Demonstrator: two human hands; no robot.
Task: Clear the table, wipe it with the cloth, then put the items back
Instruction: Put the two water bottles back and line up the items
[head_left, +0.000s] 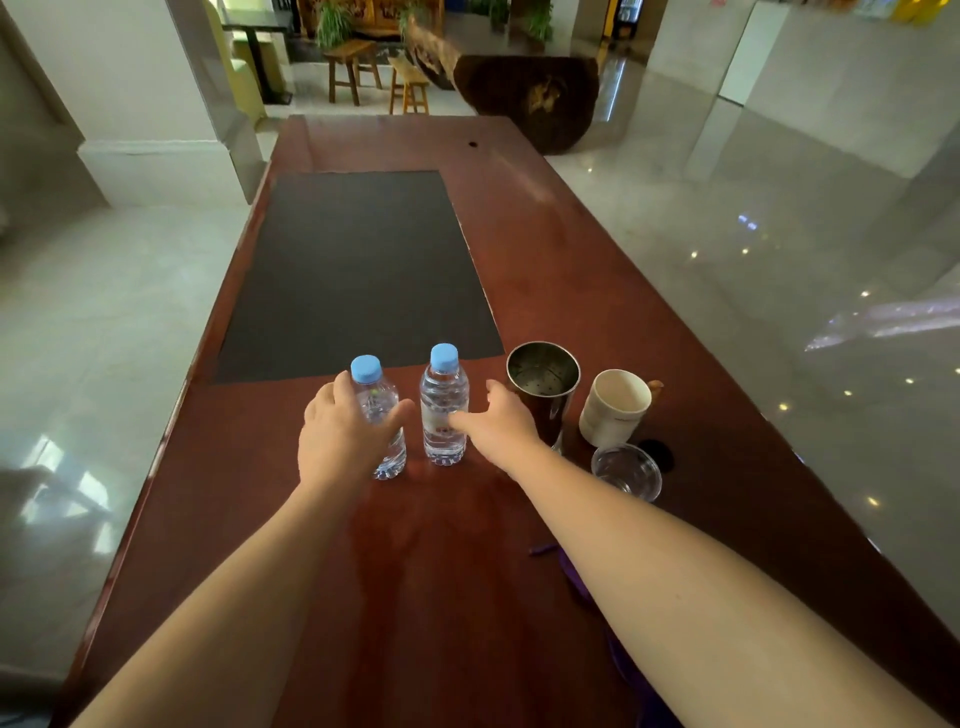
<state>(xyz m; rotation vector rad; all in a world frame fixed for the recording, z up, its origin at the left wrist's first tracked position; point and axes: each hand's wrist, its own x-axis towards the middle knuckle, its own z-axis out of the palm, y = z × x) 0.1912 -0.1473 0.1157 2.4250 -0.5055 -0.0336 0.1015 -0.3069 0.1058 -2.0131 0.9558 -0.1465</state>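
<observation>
Two clear water bottles with blue caps stand side by side on the red-brown wooden table (545, 249). My left hand (343, 431) wraps around the left bottle (376, 410), thumb on its right side. My right hand (498, 421) is spread beside the right bottle (444, 405), its thumb tip touching the bottle, fingers not closed around it. To the right stand a steel cup (543, 384), a white mug (615, 408) and a small clear glass (626, 470). A purple cloth (623, 660) lies under my right forearm, mostly hidden.
A dark rectangular mat (358, 270) covers the table's middle, just behind the bottles. The table's edges drop to a glossy tiled floor (779, 234) on both sides. Wooden stools (358, 67) and a dark carved stump (535, 98) stand beyond the far end.
</observation>
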